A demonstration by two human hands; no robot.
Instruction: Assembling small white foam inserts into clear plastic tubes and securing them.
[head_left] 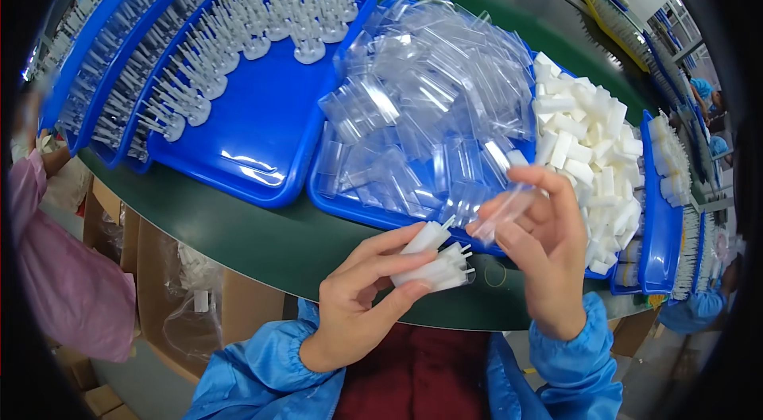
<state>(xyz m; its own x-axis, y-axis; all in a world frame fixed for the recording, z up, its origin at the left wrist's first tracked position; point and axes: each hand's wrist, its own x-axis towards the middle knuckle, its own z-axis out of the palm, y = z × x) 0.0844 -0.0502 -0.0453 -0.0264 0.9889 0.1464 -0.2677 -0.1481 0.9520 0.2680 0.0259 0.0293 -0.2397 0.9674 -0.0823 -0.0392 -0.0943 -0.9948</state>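
My left hand [354, 305] grips a white pronged piece [445, 269] fitted with white blocks, its thin prong tips pointing right. In my right hand [548, 241], a small clear plastic sleeve [506, 212] is pinched between the fingers, close to the prong tips but apart from them. Just beyond both hands lies a heap of clear plastic sleeves [429, 62] in a blue tray [362, 212]. To the right of that heap, white blocks [588, 134] are piled up, partly behind my right hand.
At the left, a blue tray [246, 114] holds white pronged pieces [306, 23] along its far and left edges. Stacked blue trays [103, 54] stand beyond it. More trays [664, 205] sit at the right. A person's pink sleeve [71, 261] and cardboard boxes [171, 293] are at lower left.
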